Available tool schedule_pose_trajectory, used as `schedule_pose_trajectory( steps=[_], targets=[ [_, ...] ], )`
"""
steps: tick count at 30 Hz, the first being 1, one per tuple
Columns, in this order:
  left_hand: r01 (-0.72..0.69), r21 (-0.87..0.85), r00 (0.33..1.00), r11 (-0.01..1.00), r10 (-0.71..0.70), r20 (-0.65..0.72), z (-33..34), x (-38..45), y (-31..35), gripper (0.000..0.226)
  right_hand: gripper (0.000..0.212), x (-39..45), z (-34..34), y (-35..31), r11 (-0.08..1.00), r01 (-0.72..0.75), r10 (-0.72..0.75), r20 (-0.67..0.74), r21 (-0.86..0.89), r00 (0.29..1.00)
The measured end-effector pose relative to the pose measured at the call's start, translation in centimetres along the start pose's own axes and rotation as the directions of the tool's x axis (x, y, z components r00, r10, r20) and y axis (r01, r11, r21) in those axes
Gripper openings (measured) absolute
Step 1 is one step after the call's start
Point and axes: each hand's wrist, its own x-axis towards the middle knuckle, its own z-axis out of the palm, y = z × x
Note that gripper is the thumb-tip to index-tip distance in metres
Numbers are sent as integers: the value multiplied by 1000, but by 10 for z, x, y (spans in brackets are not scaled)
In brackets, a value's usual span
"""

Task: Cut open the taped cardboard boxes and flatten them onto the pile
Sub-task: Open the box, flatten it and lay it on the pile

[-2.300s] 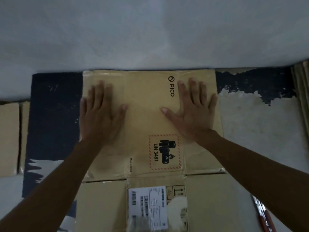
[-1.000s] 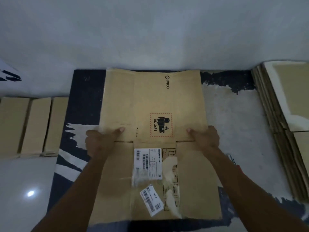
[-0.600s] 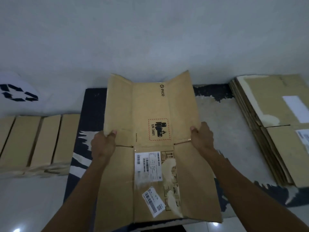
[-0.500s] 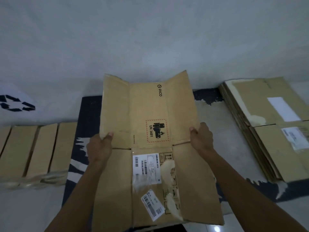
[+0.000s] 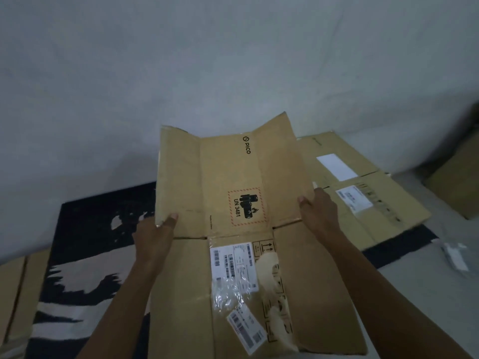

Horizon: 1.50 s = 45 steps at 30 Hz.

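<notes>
box: flattened cardboard box (image 5: 230, 216) is held up off the floor, side flaps bent upward
left hand: left hand (image 5: 155, 229) grips the left edge, thumb on top
right hand: right hand (image 5: 320, 213) wraps around the right edge, thumb on top too
pile: pile of flat boxes (image 5: 363, 182) sits just right of it, on the dark mat (image 5: 85, 234)

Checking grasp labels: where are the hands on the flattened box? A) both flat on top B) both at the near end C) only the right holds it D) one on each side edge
D: the left hand and right hand each grip a side edge of the flattened box, thumbs on top.
</notes>
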Motion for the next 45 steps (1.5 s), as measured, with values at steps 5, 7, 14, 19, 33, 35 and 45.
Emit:
schedule_pose_trajectory(
  steps=[5, 7, 14, 19, 33, 35, 45],
  targets=[
    [-39, 4, 999, 999, 39, 35, 89, -42, 20, 25, 32, 25, -77, 68, 1000, -23, 23, -20, -1, 1000],
    [-35, 12, 998, 999, 34, 57, 136, -61, 29, 35, 30, 41, -113, 99, 1000, -8, 8, -33, -11, 999],
    [13, -21, 997, 1000, -12, 75, 246, -95, 54, 39, 13, 92, -188, 166, 995, -15, 10, -56, -95, 998],
    [19, -44, 996, 999, -15, 89, 307, -96, 65, 32, 24, 142, -224, 197, 995, 9, -16, -76, -96, 997],
    [160, -67, 986, 985, -163, -32, 460, -19, 73, 32, 34, 343, -241, 213, 980, 105, -104, 19, -167, 994],
    [180, -58, 981, 982, -184, -56, 473, -14, 68, 36, 35, 363, -234, 220, 980, 112, -108, 37, -162, 993],
    [280, 48, 936, 959, -261, -238, 525, 1, 55, 37, 36, 438, -178, 265, 991, 73, -53, 169, -116, 984]
  ],
)
